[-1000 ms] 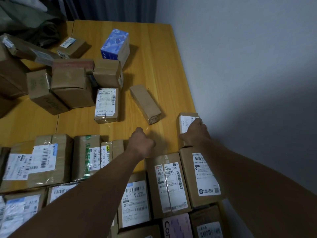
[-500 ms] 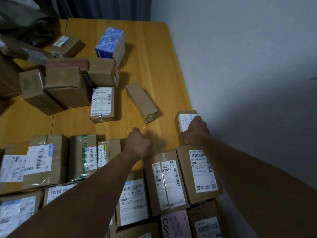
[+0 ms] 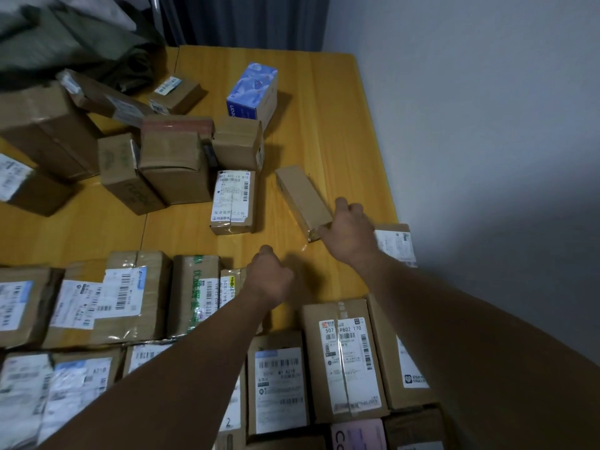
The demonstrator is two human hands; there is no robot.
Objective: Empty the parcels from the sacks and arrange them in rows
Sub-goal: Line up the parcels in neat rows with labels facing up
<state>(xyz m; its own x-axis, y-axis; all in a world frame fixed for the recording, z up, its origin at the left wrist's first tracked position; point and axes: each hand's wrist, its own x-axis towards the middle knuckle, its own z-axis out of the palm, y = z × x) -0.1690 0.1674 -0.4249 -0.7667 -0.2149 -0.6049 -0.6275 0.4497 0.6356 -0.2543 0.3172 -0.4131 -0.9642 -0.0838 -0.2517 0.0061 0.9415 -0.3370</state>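
Note:
Rows of labelled cardboard parcels (image 3: 344, 358) lie along the near side of the wooden table (image 3: 324, 108). A loose pile of parcels (image 3: 172, 164) sits at the middle left, below a dark green sack (image 3: 81, 43). My right hand (image 3: 349, 228) is curled over the near end of a long plain brown box (image 3: 300, 193), which lies at an angle. A small white-labelled box (image 3: 394, 241) rests at the table's right edge, just behind that hand. My left hand (image 3: 269, 276) is a fist resting on the table by the second row, holding nothing.
A blue carton (image 3: 253, 89) stands upright at the back. A labelled parcel (image 3: 233, 199) lies left of the long box. The table's right edge runs along a grey wall (image 3: 487, 157). Bare wood shows between the pile and the rows.
My right hand has let go of the small labelled box at the table's edge and moved left onto the long brown box. My left fist has stayed put.

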